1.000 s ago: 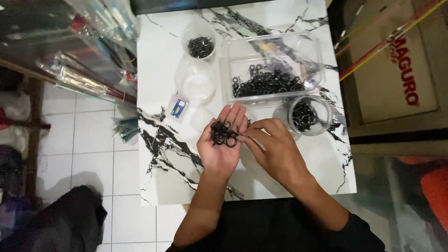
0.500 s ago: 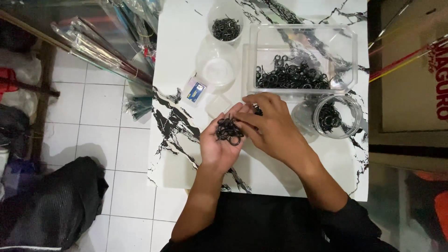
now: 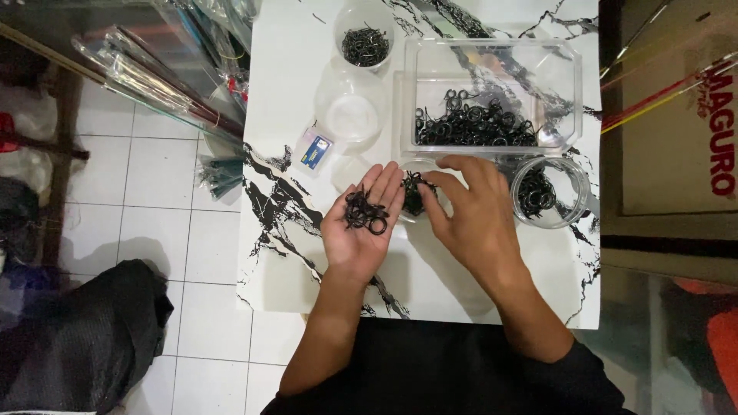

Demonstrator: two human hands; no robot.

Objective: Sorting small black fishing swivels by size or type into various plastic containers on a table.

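The black rings [image 3: 363, 214] heaped in my left palm [image 3: 361, 227] look like glossy metal or hard plastic; I cannot tell which. My right hand [image 3: 469, 207] rests on a smooth, polished marble-patterned table [image 3: 284, 100]. The rectangular tray [image 3: 565, 84] and round jar [image 3: 580, 201] are clear, shiny plastic.

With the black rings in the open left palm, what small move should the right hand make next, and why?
Probably pinch one ring from the left hand. The small black rings lie loose on that flat, upturned palm, and the right hand is open beside it, fingertips over a small clear dish of rings, holding nothing visible.
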